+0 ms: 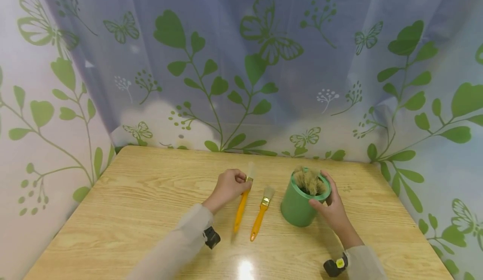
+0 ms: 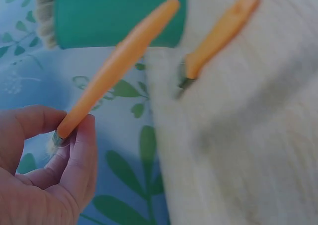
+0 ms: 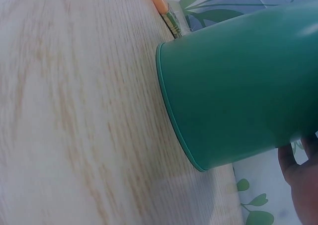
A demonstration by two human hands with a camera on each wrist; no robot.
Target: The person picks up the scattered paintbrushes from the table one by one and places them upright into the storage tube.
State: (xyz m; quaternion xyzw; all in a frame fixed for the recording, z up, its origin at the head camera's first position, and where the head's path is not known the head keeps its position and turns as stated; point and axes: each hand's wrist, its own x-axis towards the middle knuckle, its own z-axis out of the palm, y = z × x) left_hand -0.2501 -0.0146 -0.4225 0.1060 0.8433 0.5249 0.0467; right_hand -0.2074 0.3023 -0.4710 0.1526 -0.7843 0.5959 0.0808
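Observation:
My left hand (image 1: 230, 187) pinches an orange-handled paintbrush (image 1: 241, 211) near its metal ferrule, between thumb and fingers. In the left wrist view that paintbrush (image 2: 117, 66) is held off the table. A second orange-handled paintbrush (image 1: 259, 220) lies on the table just right of it, pale bristles pointing away from me. Further right stands a green round container (image 1: 298, 206), upright, with tan bristly tufts (image 1: 309, 181) showing at its top. My right hand (image 1: 333, 211) grips the container's right side near the rim, thumb in front and fingers behind; its fingertips are partly hidden.
A wood-grain table (image 1: 158, 187) lies under everything. Behind it and at both sides hangs a curtain (image 1: 211, 62) printed with green leaves and butterflies. Dark wrist cameras (image 1: 211, 237) are strapped at both of my cuffs.

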